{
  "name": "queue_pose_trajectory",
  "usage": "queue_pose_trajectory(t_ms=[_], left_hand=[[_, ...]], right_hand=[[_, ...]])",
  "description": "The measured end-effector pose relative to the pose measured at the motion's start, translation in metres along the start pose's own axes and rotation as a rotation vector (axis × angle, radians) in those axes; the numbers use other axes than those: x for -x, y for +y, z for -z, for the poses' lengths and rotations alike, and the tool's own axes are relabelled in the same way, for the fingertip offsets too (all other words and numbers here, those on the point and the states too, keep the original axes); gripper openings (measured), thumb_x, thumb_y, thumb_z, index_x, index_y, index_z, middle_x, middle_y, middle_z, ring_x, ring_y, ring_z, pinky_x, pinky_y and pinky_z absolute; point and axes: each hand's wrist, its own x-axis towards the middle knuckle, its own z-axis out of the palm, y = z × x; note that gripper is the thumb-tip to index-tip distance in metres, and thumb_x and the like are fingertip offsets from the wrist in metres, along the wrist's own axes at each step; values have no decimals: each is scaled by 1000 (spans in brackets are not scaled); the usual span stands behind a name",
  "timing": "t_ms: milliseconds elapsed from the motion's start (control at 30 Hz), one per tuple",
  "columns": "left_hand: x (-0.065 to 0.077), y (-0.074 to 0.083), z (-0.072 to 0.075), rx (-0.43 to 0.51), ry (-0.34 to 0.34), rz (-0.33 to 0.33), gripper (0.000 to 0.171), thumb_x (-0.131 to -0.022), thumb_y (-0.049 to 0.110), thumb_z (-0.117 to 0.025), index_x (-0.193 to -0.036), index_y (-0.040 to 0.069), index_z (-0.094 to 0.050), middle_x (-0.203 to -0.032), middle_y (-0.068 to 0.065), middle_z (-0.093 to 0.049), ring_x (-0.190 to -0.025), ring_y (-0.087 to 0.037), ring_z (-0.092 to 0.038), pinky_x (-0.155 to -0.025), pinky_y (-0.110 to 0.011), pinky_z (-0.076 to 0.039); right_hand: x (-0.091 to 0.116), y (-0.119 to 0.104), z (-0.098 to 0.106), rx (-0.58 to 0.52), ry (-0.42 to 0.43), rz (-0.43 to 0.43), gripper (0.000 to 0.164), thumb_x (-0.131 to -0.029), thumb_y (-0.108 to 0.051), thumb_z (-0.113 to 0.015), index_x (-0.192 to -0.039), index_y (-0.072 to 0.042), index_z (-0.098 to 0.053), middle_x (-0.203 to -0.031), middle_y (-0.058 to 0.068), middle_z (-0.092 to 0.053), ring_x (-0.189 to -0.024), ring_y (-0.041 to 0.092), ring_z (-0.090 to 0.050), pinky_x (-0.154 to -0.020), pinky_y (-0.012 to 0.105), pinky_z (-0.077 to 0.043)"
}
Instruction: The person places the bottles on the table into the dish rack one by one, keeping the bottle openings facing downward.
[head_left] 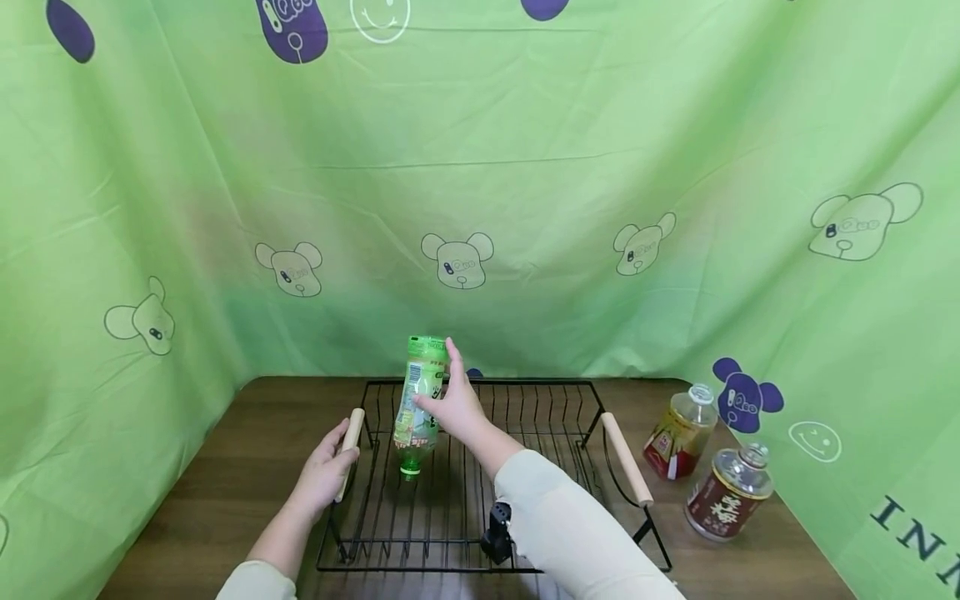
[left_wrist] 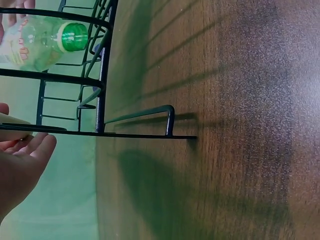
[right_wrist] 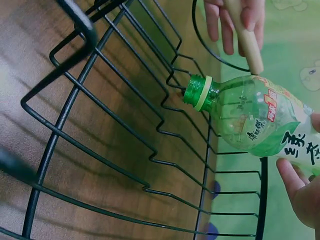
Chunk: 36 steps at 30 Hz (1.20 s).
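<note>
A green plastic bottle (head_left: 422, 400) without a cap is held upside down, its neck pointing down over the left half of a black wire dish rack (head_left: 480, 542). My right hand (head_left: 459, 407) grips it from the right side, thumb across the label. In the right wrist view the bottle (right_wrist: 255, 117) shows its open green mouth close to the wires. My left hand (head_left: 326, 469) holds the rack's left wooden handle (head_left: 352, 442), thumb and fingers around it. In the left wrist view, that left hand (left_wrist: 22, 167) is at the handle beside the rack's frame.
Right of the rack's other wooden handle (head_left: 627, 458) stand two uncapped clear bottles, one with a red and yellow label (head_left: 678, 433), one with a dark red label (head_left: 727, 493). Beneath is a brown wooden table (head_left: 217, 492). A green printed cloth (head_left: 525, 167) hangs behind.
</note>
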Motion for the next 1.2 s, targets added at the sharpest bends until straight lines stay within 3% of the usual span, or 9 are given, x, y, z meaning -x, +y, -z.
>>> queue_pose_trajectory(t_ms=[333,533,767,1200], left_hand=[[-1,-2,-1,-19,18,-11,61,-98,5,-46,-152,-8,-20,-150,-36,-33,-133,-45,-43,-104,-48,-40],[0,0,0,-13,13,0,61,-99,5,-45,-153,-6,-19,-152,-35,-31,-135,-46,-40,-106,-52,-38],[0,-1,0,-21,15,8,61,-99,4,-45,-154,-5,-19,-151,-35,-32,-135,-46,-40,-104,-50,-40],[-1,0,0,2,2,-5,62,-99,5,-45,-153,-7,-17,-155,-34,-23,-140,-46,-33,-109,-52,-34]], right_hand=[[-5,7,-13,54,-37,-23,106,-86,-18,-75,-156,-41,0,-157,21,-30,-133,44,-45,-103,57,-44],[-8,8,-16,110,-40,-58,103,-89,-24,-73,-156,-44,3,-159,19,-30,-127,42,-52,-102,54,-45],[-9,8,-18,180,-46,-71,101,-91,-30,-71,-156,-40,5,-158,19,-31,-115,40,-60,-97,51,-50],[-12,11,-20,196,-43,-95,93,-93,-31,-67,-159,-31,-1,-158,18,-32,-125,41,-53,-101,54,-47]])
